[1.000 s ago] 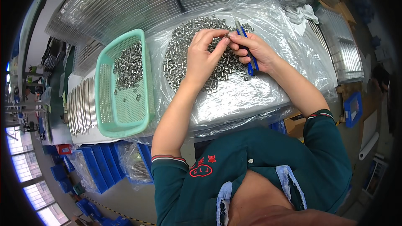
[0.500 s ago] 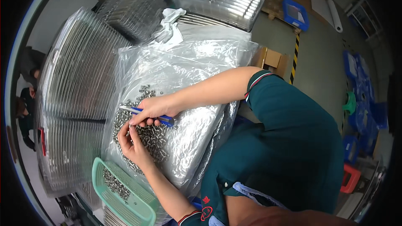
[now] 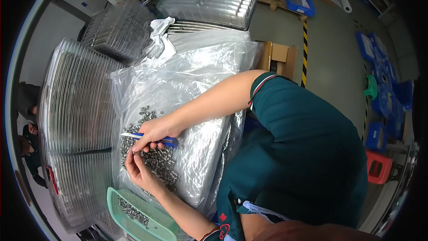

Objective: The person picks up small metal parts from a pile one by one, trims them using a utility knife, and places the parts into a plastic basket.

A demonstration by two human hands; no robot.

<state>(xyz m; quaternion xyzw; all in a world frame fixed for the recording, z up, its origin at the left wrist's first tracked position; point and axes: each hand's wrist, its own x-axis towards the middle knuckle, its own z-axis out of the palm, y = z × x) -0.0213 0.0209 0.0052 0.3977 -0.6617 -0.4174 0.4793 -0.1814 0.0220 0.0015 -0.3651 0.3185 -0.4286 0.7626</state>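
Observation:
In my right hand [image 3: 157, 130] is a utility knife [image 3: 170, 142] with a blue handle. Its pale pointed blade sticks out to the left past my fingers. My left hand [image 3: 141, 175] is closed in a pinch just below, its fingertips close to my right thumb. Whatever sits between those fingertips is too small to make out. Beneath both hands, a heap of small shiny metal parts [image 3: 161, 166] lies on clear plastic sheeting [image 3: 198, 145]. A pale green basket [image 3: 117, 216] near my left forearm holds more of these parts.
Tall stacks of clear plastic trays [image 3: 80, 102] line the left side; another tray stack [image 3: 209, 0] stands at the back beside a white cloth [image 3: 161, 40]. A cardboard box [image 3: 281, 53] is beyond my right arm. Blue bins [image 3: 385, 85] and a red stool [image 3: 379, 167] are at right.
The whole view has shifted, so the heap and basket sit lower in the picture. Both hands keep nearly the same pose, with the knife still in my right hand.

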